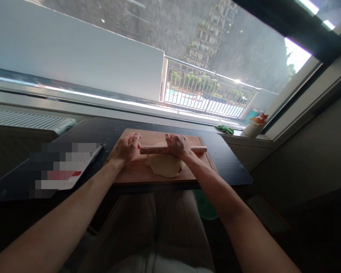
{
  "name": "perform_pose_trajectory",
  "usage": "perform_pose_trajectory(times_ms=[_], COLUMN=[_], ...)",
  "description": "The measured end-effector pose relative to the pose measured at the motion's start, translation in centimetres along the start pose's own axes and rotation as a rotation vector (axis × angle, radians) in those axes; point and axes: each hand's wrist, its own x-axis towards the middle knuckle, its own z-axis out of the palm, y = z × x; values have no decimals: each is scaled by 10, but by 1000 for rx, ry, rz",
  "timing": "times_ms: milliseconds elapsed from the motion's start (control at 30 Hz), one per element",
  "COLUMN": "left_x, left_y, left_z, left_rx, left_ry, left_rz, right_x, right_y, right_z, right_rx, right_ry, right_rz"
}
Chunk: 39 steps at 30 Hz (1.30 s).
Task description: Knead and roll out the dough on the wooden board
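Right hand [178, 146]: fingers clamped over the rolling pin [156, 150], which crosses dough [164, 165] on a board [132, 170] at the table's [230, 161] near edge. Left hand [127, 146]: fingers bent, grip indiscernible.

- Daylight is admitted through a wide window [147, 22].
- A metal railing [211, 90] is seen outside.
- A dark surface [230, 163] is set below the window.
- A radiator [31, 119] is seen at left.
- The right wall [315, 132] is shadowed.

We get daylight from the window [147, 22] at twelve o'clock | glint on the railing [213, 73] and blown-out sky [298, 55] at two | deep shadow at four | blocky pixels between eight and nine | wide-angle stretching at the edges
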Motion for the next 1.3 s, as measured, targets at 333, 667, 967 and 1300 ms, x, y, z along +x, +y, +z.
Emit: perform_pose_trajectory(times_ms=[333, 667, 967, 1300], left_x=[2, 9, 5, 10], left_y=[-6, -22, -7, -13], left_z=[8, 13, 8, 13], left_rx=[-42, -11, 72, 81], left_ry=[18, 19, -24, -9], left_rz=[19, 51, 60, 54], right_x=[23, -21, 29, 36], right_y=[60, 45, 40, -1], right_z=[-15, 0, -7, 15], right_rx=[15, 18, 59, 141], right_ry=[-93, 184, 32, 6], right_rz=[372, 308, 292, 51])
